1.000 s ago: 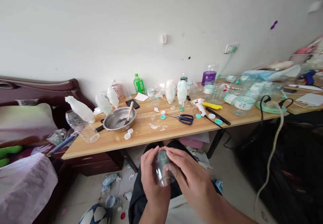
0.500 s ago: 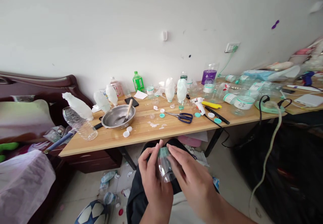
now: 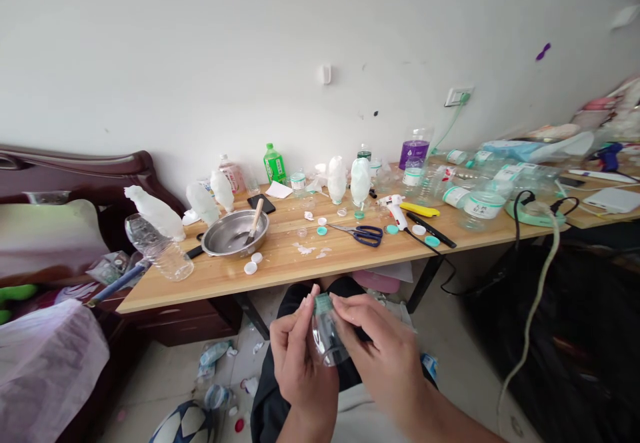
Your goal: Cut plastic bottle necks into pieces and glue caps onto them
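A clear cut-off bottle top with a green cap (image 3: 327,336) is held above my lap, cap end toward the table. From its left side my left hand (image 3: 303,356) grips it, thumb and fingertips close to the cap. My right hand (image 3: 383,346) closes on it from the right, fingertips at the cap's edge. Beyond the hands, dark-handled scissors (image 3: 367,234) lie on the wooden table (image 3: 280,273). A white glue gun (image 3: 396,210) rests to their right. Two white-coated bottle shapes (image 3: 337,180) stand behind the scissors.
A steel bowl with a brush (image 3: 235,233) sits at the table's left, beside a clear bottle piece (image 3: 167,256). Loose caps (image 3: 251,268) lie near the front edge. Several clear bottles (image 3: 483,206) crowd the right. A ball (image 3: 185,423) and scraps are on the floor.
Both hands still hold the bottle top, shifted very slightly. The fingers have moved a little around the cap, leaving more of the clear plastic showing.
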Available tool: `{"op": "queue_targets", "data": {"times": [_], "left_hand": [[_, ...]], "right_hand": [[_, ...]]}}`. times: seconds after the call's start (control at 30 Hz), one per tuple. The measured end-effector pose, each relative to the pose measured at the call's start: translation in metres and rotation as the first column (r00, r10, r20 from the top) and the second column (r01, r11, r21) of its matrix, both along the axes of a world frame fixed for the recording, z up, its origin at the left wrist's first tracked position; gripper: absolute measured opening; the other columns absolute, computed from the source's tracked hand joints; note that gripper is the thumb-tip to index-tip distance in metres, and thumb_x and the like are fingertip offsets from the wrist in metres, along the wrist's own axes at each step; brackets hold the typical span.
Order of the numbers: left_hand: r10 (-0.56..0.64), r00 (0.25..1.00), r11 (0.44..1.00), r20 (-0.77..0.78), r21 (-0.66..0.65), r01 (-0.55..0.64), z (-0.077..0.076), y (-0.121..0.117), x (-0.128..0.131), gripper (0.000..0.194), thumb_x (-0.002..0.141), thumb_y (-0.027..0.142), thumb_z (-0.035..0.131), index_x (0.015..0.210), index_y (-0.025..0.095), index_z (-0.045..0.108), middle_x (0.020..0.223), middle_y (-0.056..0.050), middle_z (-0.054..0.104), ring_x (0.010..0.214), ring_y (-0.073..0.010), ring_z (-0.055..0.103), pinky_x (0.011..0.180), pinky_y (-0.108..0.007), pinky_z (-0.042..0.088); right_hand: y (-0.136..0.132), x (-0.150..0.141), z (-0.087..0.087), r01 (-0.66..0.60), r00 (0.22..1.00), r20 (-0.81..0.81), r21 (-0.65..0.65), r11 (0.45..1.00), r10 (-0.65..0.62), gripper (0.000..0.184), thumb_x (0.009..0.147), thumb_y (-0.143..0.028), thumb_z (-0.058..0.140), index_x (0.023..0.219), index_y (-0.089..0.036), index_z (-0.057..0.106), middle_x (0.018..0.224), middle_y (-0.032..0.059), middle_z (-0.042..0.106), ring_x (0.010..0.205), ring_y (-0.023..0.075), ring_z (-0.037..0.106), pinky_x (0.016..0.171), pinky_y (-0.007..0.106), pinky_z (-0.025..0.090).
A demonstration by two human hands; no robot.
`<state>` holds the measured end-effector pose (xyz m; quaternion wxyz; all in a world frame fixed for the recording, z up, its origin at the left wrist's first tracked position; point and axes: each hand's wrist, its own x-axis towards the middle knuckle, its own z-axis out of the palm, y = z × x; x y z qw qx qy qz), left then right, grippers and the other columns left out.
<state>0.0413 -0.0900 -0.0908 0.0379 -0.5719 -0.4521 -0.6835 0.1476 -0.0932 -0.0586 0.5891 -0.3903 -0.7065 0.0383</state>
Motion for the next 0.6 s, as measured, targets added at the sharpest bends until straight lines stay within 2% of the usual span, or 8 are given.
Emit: {"op": "queue_targets", "data": {"times": [0.13,0.27,0.37,0.5,0.6], "left_hand": [[-0.012,1.0,1.0,0.016,0.011,0.012,-0.003,0.004,-0.006,0.05,0.082,0.008,0.068,0.125,0.033,0.064,0.087,0.001,0.057,0.075,-0.0114,0.058,0.066,-0.023,0.05],[-0.03,0.999,0.998,0.031,0.053,0.029,-0.005,0.005,-0.012,0.044,0.081,0.01,0.071,0.12,0.028,0.067,0.088,0.0,0.058,0.078,-0.0126,0.06,0.068,-0.024,0.052],[-0.031,0.998,0.997,0.061,0.077,0.026,-0.006,0.007,-0.014,0.038,0.081,0.011,0.071,0.116,0.026,0.068,0.088,0.0,0.058,0.078,-0.0136,0.061,0.072,-0.027,0.054],[-0.041,0.995,0.994,0.091,0.107,0.031,-0.01,0.014,-0.014,0.026,0.082,0.012,0.07,0.105,0.024,0.069,0.088,0.0,0.059,0.082,-0.0151,0.063,0.073,-0.029,0.055],[-0.055,0.996,0.991,0.069,0.128,0.046,-0.014,0.018,-0.015,0.026,0.083,0.012,0.069,0.106,0.024,0.067,0.092,-0.001,0.061,0.088,-0.0158,0.064,0.072,-0.028,0.055]], "right_hand": [[0.002,-0.009,-0.012,0.01,0.999,-0.034,-0.01,1.0,-0.01,0.018,0.089,-0.006,0.058,0.099,-0.021,0.058,0.093,0.0046,0.069,0.085,0.0129,0.068,0.078,0.022,0.056],[0.001,-0.017,-0.021,-0.013,0.999,-0.048,0.001,1.0,0.013,0.022,0.088,-0.003,0.058,0.103,-0.019,0.057,0.095,0.0061,0.066,0.088,0.0137,0.067,0.081,0.024,0.056],[0.0,-0.021,-0.021,-0.032,0.998,-0.054,0.006,0.999,0.032,0.022,0.088,-0.002,0.058,0.1,-0.02,0.057,0.093,0.0052,0.065,0.086,0.0133,0.067,0.079,0.023,0.056],[-0.001,-0.023,-0.018,0.008,0.999,-0.031,-0.031,0.999,-0.009,0.017,0.091,-0.005,0.054,0.1,-0.02,0.055,0.09,0.0052,0.063,0.082,0.0144,0.066,0.074,0.025,0.056],[0.001,-0.021,-0.018,0.028,1.0,-0.007,-0.048,0.998,-0.028,0.018,0.093,-0.009,0.054,0.109,-0.018,0.055,0.091,0.0063,0.064,0.084,0.0157,0.066,0.075,0.026,0.056]]}}
